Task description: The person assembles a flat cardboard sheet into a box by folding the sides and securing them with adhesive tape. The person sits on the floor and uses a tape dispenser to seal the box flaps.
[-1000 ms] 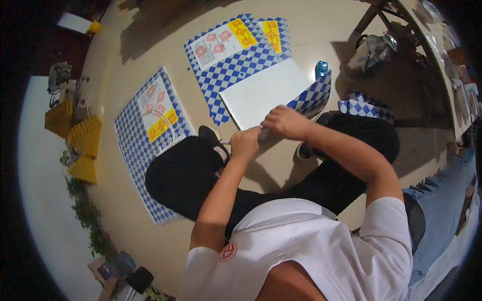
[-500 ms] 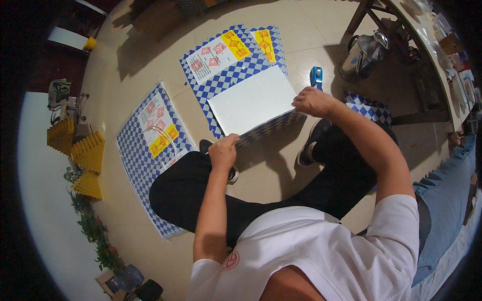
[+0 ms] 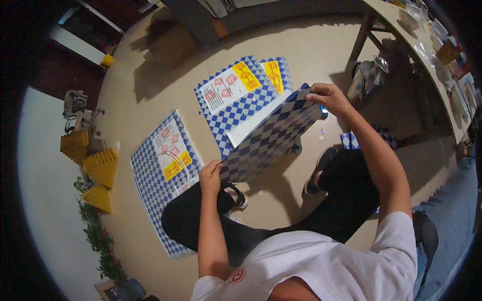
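Note:
Both my hands hold a blue-and-grey checkered paper sheet [image 3: 271, 135] by its upper edge, tilted upright above the floor. My left hand [image 3: 210, 178] pinches the near left corner, and my right hand [image 3: 329, 100] grips the far right corner. Just beyond its top edge shows a strip of white panel [image 3: 258, 119]; whether the two are joined I cannot tell. Behind them lie checkered printed sheets [image 3: 231, 100] with white and yellow patches. A small blue object [image 3: 324, 111] is mostly hidden by my right hand.
To the left lies a flat checkered package [image 3: 148, 193] with a pale cord handle. Yellow pleated objects [image 3: 100, 170] and plants [image 3: 95, 241] line the left wall. A metal pot [image 3: 366, 78] stands under the table [image 3: 409, 35] at right. A cardboard box [image 3: 173, 42] sits far back.
The sheet has tipped up, so its checkered face now faces me and most of the white surface is hidden. My right hand has risen with the edge. The view has shifted.

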Demonstrator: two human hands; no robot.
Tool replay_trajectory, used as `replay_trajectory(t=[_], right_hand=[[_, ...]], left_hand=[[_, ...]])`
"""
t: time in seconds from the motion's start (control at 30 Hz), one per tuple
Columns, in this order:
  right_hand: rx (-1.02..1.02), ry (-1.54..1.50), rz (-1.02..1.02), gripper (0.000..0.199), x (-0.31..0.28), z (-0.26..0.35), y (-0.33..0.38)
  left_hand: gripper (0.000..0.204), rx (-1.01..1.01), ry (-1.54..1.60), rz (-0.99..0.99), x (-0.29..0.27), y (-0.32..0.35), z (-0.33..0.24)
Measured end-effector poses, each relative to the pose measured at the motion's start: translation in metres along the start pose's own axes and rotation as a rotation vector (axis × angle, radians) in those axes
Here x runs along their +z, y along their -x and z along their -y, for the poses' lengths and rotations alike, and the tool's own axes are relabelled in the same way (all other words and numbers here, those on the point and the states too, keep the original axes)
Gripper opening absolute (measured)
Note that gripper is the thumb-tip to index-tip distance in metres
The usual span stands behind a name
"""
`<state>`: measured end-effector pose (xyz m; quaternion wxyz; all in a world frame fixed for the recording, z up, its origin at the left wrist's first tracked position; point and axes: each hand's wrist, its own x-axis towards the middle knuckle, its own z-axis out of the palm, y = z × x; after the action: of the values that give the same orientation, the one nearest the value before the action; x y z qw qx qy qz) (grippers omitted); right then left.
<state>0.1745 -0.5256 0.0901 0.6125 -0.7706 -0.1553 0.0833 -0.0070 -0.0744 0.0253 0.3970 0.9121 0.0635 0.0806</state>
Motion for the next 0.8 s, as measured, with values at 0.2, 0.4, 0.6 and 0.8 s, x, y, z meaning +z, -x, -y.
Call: replay_trajectory(t=[0.2,0.4,0.6,0.8], right_hand=[[-0.486,0.27,-0.021,0.013,0.063,0.169,0.022],[-0.592,0.605,0.196,0.01,0.136,0.187,0.046],[-0.091,0.353,0.401,0.016,0.181,0.118,0.057],[0.181,0.18,0.478,0.019,0.207,0.088,0.059]], left_hand=[[0.029,-0.051,0.128,0.103,-0.007,0.019,-0.011],[0.056,0.106,0.738,0.131,-0.001,0.021,-0.105],[0.029,0.019,0.913,0.288,0.012,0.018,-0.071],[0.017,-0.166,1.125,0.193,0.034,0.036,-0.044]])
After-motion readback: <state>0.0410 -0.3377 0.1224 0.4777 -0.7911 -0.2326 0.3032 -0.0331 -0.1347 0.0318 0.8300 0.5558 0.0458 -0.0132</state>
